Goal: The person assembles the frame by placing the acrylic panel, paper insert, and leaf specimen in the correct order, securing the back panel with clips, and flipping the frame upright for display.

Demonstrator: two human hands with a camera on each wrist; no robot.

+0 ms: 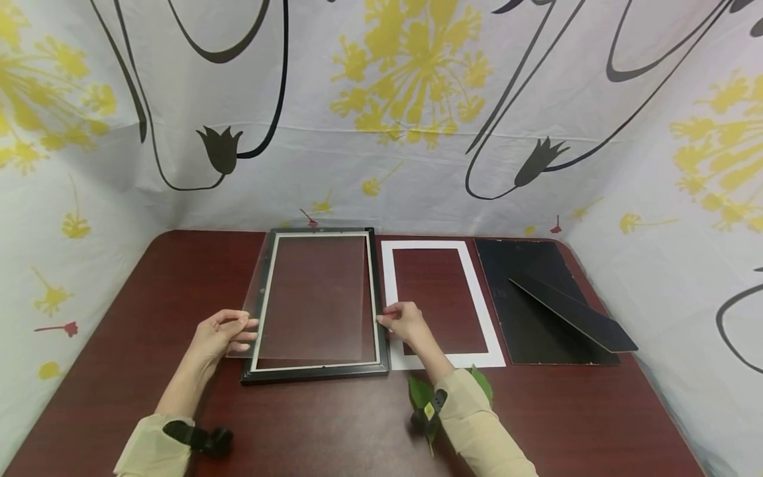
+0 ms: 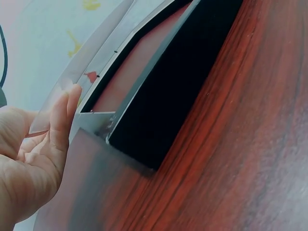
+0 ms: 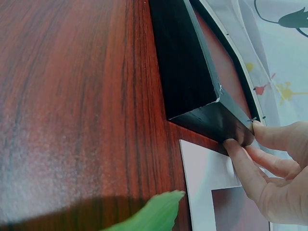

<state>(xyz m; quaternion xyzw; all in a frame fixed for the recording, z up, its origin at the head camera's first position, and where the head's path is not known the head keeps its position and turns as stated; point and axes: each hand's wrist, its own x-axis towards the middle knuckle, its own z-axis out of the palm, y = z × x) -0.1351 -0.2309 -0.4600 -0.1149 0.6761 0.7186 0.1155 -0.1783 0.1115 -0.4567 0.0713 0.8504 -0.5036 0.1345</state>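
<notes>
A black picture frame (image 1: pixel 316 372) with a pale inner lip lies on the table. Over it is a clear pane (image 1: pixel 310 298), shifted left so that its left edge sticks out past the frame. My left hand (image 1: pixel 217 334) pinches that edge near the lower left corner, thumb and fingers on opposite faces. In the left wrist view the pane (image 2: pixel 62 103) is tilted above the frame's black side (image 2: pixel 159 96). My right hand (image 1: pixel 408 323) grips the frame's right side; in the right wrist view its thumb is on the top edge and a finger presses the outer wall (image 3: pixel 211 120).
Right of the frame lies a white mat (image 1: pixel 483 318) with a rectangular opening. Farther right is a black backing board (image 1: pixel 524 338) with its stand flap (image 1: pixel 572 311) raised. Green leaves (image 1: pixel 420 394) lie under my right forearm. A patterned cloth (image 1: pixel 417 179) hangs behind the table.
</notes>
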